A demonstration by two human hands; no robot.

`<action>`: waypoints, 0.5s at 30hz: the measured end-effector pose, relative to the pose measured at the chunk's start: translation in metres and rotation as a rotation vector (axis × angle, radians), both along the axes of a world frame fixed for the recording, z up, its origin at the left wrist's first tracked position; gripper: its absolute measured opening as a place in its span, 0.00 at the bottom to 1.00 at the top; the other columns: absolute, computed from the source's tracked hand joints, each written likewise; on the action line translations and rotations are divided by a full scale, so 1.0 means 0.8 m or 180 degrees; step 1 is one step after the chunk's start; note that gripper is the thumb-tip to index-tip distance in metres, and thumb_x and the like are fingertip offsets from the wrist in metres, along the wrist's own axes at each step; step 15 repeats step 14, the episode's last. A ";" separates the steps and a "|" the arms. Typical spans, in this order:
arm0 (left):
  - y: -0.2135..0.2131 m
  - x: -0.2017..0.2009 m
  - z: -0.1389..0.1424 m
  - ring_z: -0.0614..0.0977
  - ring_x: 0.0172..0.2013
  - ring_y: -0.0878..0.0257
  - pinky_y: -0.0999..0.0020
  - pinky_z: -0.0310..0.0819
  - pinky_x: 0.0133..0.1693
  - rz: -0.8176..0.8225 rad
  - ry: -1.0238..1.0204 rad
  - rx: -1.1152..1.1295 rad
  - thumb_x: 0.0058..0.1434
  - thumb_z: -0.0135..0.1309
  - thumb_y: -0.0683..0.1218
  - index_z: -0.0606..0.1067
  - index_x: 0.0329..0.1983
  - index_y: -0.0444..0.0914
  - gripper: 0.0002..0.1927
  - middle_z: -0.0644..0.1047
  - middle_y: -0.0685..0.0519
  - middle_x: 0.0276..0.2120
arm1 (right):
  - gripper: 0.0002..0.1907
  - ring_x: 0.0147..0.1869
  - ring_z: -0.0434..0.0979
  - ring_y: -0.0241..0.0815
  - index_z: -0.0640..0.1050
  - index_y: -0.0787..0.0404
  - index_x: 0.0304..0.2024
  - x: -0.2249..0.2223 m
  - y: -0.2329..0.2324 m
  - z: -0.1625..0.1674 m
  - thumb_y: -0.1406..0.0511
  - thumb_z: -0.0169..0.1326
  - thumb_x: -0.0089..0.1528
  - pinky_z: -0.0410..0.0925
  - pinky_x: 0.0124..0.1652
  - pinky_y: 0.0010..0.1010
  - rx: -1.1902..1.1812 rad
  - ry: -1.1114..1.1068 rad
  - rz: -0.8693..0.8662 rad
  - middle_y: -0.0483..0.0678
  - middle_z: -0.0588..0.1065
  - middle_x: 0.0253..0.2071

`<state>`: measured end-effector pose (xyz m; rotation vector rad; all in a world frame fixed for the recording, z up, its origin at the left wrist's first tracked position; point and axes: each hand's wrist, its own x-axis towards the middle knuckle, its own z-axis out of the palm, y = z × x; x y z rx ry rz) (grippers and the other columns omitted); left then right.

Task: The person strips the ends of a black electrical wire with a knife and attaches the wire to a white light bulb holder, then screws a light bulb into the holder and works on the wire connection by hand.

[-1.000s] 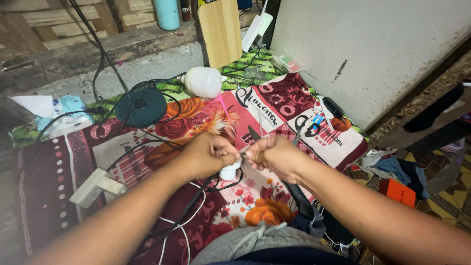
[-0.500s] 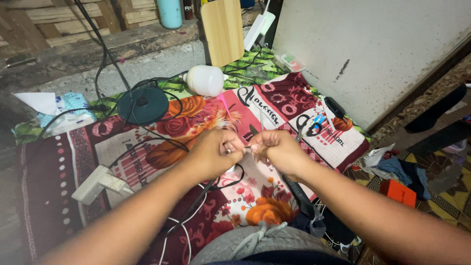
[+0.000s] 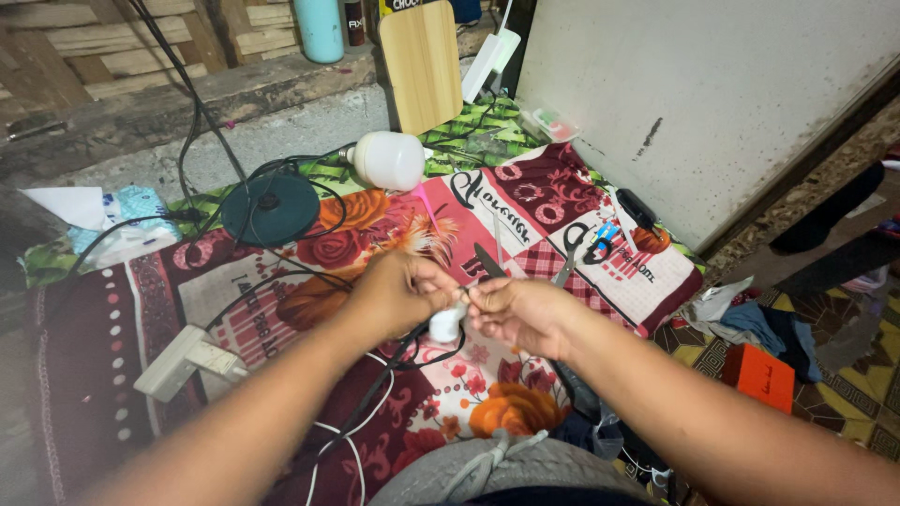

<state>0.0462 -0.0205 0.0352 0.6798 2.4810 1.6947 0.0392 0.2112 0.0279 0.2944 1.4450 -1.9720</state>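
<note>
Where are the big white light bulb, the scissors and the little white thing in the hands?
big white light bulb (image 3: 389,160), head view, on its round dome.
scissors with black handles (image 3: 572,251), head view, near the pivot.
small white plastic piece (image 3: 443,326), head view, on its side between both hands.

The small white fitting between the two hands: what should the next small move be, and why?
Probably keep the white fitting steady with the left hand while the right hand works the thin wire at its top, since both hands' fingers meet there and its cable hangs loose below.

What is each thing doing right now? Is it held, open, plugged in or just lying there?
left hand: pinching the white socket.
right hand: pinching it too.
white socket: held, cord attached.
bulb: lying down, unlit.
scissors: lying on the blanket.
power strip: plug in.
</note>
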 end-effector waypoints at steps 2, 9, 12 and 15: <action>0.005 0.010 -0.005 0.81 0.24 0.73 0.74 0.76 0.29 0.0303 -0.0171 0.0009 0.55 0.63 0.40 0.84 0.34 0.36 0.04 0.84 0.55 0.25 | 0.03 0.32 0.75 0.35 0.81 0.64 0.34 0.011 -0.009 0.005 0.69 0.60 0.60 0.69 0.32 0.25 0.1040 0.1360 0.0090 0.47 0.78 0.29; 0.015 0.033 0.010 0.84 0.23 0.66 0.69 0.78 0.30 0.0660 0.0473 -0.0365 0.51 0.63 0.41 0.82 0.28 0.35 0.04 0.82 0.51 0.22 | 0.06 0.29 0.76 0.38 0.81 0.66 0.30 0.041 -0.023 0.030 0.69 0.65 0.56 0.70 0.30 0.30 0.2497 0.3601 0.0204 0.48 0.77 0.28; 0.019 0.042 0.026 0.82 0.21 0.60 0.65 0.77 0.29 0.0803 0.0453 -0.0641 0.48 0.62 0.41 0.79 0.24 0.34 0.04 0.80 0.48 0.19 | 0.06 0.36 0.78 0.55 0.77 0.66 0.32 0.067 -0.036 0.041 0.73 0.62 0.54 0.71 0.36 0.40 0.2924 0.5143 0.0155 0.54 0.74 0.34; 0.028 0.048 0.037 0.81 0.21 0.59 0.63 0.75 0.28 0.1098 0.0510 -0.0641 0.48 0.62 0.41 0.78 0.23 0.34 0.05 0.79 0.47 0.19 | 0.07 0.37 0.77 0.60 0.76 0.66 0.32 0.076 -0.044 0.054 0.74 0.60 0.53 0.71 0.37 0.45 0.3062 0.5154 0.0109 0.55 0.73 0.35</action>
